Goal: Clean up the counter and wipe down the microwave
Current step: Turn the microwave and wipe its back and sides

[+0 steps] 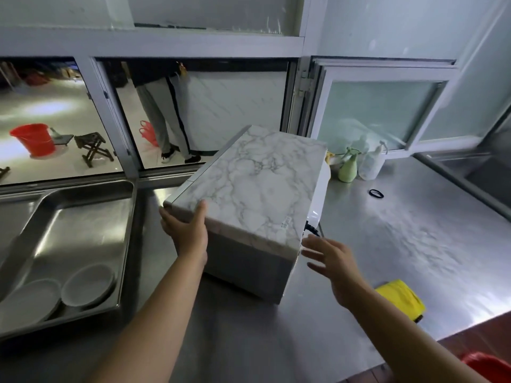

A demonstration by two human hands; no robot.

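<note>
**Hands at the marble-topped microwave on a steel desk**

A person's left hand [185, 230] grips the near left corner of the microwave [249, 194], thumb lying on its marble-patterned top and fingers wrapped down the side. The right hand [331, 262] hovers just beside the appliance's near right corner, fingers spread and straight, holding nothing and apparently not touching it. The microwave stands at an angle on the stainless-steel desk [414, 244], its far end towards the serving window [193, 111]; a black cable [312, 229] shows at its right side.

To the left, a deep metal tray [91, 205] holds two pale, shallow dishes [88, 284], one overlapping the other in the near corner (nothing can be seen in either dish). On the desk at the right, a yellow cloth [401, 298] lies folded near the front edge, partly hidden behind the right forearm. Further back, a pale green spray bottle [347, 168] and a clear spray bottle [372, 164] stand side by side just beside the microwave's far right corner; what they contain cannot be told. A small black ring [376, 193] lies flat on the steel in front of them.

Through the window, a red bucket [34, 139] sits on the floor beyond near a dark folding stool [94, 149], and the legs of another person [171, 120] stand by a red bag [148, 132].
</note>
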